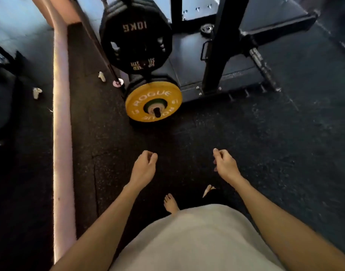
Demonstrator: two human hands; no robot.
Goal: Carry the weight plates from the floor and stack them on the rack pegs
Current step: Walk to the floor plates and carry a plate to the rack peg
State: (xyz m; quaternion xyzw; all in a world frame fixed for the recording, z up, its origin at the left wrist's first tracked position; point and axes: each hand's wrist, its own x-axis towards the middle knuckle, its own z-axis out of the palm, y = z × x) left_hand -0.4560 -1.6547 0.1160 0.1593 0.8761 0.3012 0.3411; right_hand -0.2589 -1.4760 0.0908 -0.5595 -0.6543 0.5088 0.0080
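A yellow plate marked ROGUE (153, 101) hangs on a low rack peg, its black peg end poking through the centre. Above it, several black plates (136, 42) marked 10KG sit stacked on a higher peg. The black rack upright (219, 45) rises to the right of them. My left hand (144, 165) and my right hand (224, 163) hang in front of me over the dark floor, well short of the plates. Both have loosely curled fingers and hold nothing.
A pale raised kerb (62, 133) runs along the left. A grey platform (216, 63) lies behind the rack, with a steel bar sleeve (262, 67) at its right side. My bare foot (170, 203) stands on the black rubber floor (265, 143). Small white scraps (37, 92) lie left.
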